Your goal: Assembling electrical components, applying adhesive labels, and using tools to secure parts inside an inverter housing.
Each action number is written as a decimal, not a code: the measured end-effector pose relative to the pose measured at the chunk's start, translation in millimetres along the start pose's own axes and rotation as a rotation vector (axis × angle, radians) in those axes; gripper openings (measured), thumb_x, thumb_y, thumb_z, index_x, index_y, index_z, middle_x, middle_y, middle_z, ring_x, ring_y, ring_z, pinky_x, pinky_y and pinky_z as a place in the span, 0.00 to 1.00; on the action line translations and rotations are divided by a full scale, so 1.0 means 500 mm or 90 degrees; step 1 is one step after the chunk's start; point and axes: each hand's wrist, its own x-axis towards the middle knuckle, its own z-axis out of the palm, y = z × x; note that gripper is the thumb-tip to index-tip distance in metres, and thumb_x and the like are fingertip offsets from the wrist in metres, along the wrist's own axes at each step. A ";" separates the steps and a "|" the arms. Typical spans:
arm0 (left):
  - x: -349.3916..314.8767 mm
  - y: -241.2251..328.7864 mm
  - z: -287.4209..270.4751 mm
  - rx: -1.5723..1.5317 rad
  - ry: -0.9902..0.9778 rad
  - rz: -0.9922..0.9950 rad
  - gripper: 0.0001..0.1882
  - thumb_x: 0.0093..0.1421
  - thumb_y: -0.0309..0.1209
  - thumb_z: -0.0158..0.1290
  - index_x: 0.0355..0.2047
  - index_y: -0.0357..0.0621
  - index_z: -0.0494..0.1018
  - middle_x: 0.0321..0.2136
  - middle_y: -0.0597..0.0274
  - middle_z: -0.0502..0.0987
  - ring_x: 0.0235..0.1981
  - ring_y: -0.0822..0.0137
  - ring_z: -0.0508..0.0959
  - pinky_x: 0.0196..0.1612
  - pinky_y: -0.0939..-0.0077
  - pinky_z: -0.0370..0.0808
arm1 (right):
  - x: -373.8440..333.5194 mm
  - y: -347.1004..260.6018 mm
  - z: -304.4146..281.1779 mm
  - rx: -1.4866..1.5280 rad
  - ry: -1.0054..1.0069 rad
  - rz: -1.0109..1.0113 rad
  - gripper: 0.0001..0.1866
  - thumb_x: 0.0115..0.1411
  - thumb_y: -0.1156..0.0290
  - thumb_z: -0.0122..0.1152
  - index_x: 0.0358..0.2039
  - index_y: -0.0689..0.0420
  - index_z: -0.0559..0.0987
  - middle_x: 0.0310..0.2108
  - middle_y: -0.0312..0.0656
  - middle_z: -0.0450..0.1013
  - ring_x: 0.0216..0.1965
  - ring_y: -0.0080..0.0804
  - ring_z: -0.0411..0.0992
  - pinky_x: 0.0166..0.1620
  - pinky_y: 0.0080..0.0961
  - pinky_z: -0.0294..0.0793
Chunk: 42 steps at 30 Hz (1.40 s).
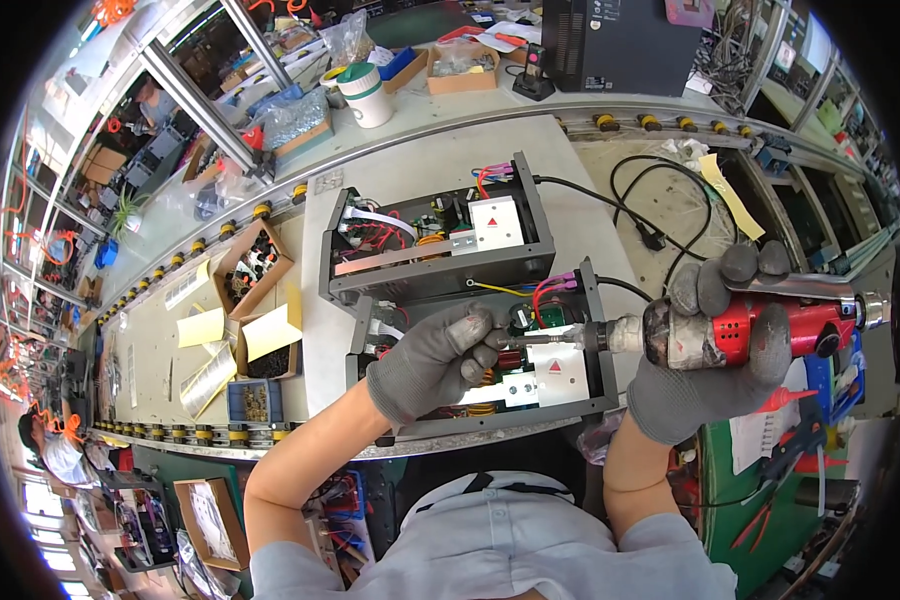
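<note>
My right hand point(685, 395), in a grey glove, is closed round a red pneumatic screwdriver point(745, 335) lying sideways, its bit point(545, 339) pointing left. My gloved left hand point(425, 365) is closed in a pinch at the bit's tip; whatever small thing it holds is hidden by the fingers. Both hands are above the nearer open metal case point(560, 412), which holds circuit boards, wires and a white plate point(560, 368) with a red triangle. Directly behind stands a similar open case point(450, 268), with a black cable point(580, 185) leading off to the right.
Both cases rest on a pale board point(335, 345) between roller rails point(650, 122). Left are a cardboard box of small parts point(255, 265) and a blue bin of screws point(255, 402). A white tub point(367, 100) and dark cabinet point(620, 45) stand behind. Tools lie on a green surface point(725, 470) at right.
</note>
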 end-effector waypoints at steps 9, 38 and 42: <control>-0.010 -0.001 0.006 0.097 -0.024 0.005 0.20 0.60 0.48 0.50 0.36 0.42 0.69 0.20 0.70 0.66 0.17 0.82 0.61 0.21 0.88 0.59 | -0.003 0.014 0.004 0.000 -0.026 -0.006 0.18 0.55 0.70 0.52 0.46 0.58 0.65 0.38 0.46 0.70 0.28 0.26 0.64 0.33 0.24 0.65; 0.003 -0.011 0.007 0.176 0.102 0.065 0.20 0.63 0.47 0.47 0.32 0.40 0.70 0.18 0.67 0.68 0.14 0.80 0.60 0.17 0.85 0.59 | -0.025 0.028 0.019 -0.082 -0.074 0.008 0.20 0.55 0.69 0.54 0.48 0.52 0.64 0.41 0.44 0.68 0.27 0.25 0.61 0.27 0.23 0.66; 0.006 0.005 0.008 0.262 0.060 0.070 0.21 0.63 0.48 0.47 0.35 0.39 0.71 0.18 0.66 0.69 0.15 0.79 0.62 0.18 0.84 0.60 | -0.021 0.026 0.021 -0.144 -0.030 -0.011 0.20 0.54 0.69 0.54 0.48 0.52 0.64 0.40 0.44 0.68 0.26 0.26 0.61 0.27 0.24 0.67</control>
